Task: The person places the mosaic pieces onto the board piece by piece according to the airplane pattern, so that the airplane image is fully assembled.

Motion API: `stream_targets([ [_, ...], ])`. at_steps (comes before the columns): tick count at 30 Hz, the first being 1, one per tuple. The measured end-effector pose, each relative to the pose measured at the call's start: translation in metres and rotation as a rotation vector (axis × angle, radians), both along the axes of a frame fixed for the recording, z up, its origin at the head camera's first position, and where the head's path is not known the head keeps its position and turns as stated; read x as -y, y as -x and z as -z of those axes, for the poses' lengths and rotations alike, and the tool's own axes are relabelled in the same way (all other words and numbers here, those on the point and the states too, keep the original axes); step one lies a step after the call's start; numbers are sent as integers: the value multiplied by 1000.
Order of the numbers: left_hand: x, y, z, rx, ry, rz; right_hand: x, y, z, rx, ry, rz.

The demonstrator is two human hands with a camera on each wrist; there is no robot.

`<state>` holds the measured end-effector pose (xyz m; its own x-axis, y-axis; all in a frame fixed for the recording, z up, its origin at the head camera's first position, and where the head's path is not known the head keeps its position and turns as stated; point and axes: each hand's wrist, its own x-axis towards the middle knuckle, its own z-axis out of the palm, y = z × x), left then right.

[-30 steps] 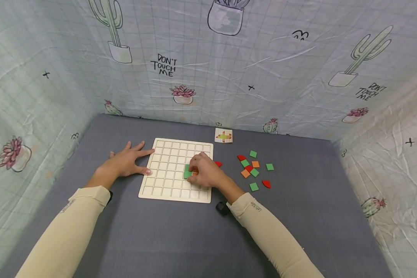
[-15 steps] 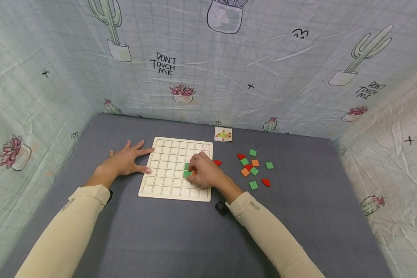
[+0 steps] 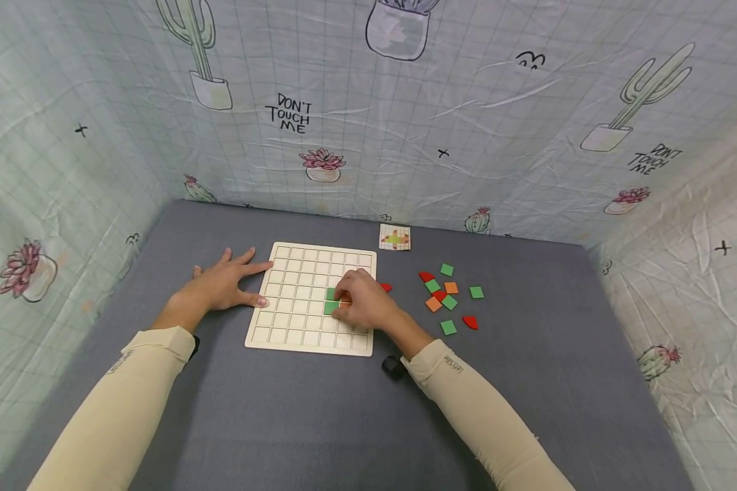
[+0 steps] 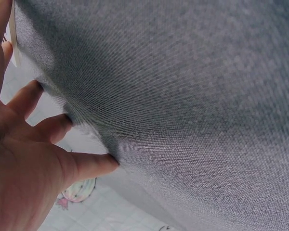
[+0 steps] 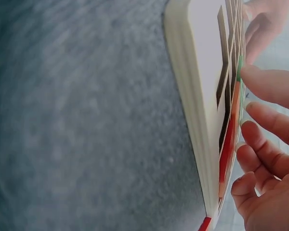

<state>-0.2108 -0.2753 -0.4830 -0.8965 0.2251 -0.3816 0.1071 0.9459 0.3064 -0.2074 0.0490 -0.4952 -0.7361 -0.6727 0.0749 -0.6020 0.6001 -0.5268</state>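
Board: pale, gridded, flat on the grey table, between the two hands.
Board squares: two green tiles in neighbouring squares, one nearer the person; orange beside them, partly under the right fingers. Right wrist view shows the orange tile and a red piece on the board too; full layout hidden by the hand.
Left hand: fingers spread wide, holds nothing; thumb and index finger at the board's left edge.
Right hand: over the board's right part, fingers bent, thumb and index finger apart at the tiles; can't tell if anything is pinched.
Step in hand: looks like seating or straightening tiles in the squares, left hand probably steadying the board.
Next move: likely calls for lifting the right fingers off without dragging tiles out of line; board best kept from sliding.
Loose pieces: green and orange squares plus red rounded-edge ones, on the table right of the board, several clustered.
Stray red piece: by the board's right edge, partly hidden by the hand.
Card: past the far right corner, coloured shape printed on a grid.
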Motion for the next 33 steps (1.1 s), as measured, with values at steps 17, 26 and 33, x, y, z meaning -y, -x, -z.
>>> stream_targets([
  [17, 0, -1, -3, -3, -10, 4, -80, 21, -5, 25, 304, 312],
  [26, -1, -4, -4, -6, -18, 19, -159, 45, 0, 149, 341, 615],
  [33, 0, -2, -4, -7, -18, 21, -193, 55, 6, 366, 361, 753],
])
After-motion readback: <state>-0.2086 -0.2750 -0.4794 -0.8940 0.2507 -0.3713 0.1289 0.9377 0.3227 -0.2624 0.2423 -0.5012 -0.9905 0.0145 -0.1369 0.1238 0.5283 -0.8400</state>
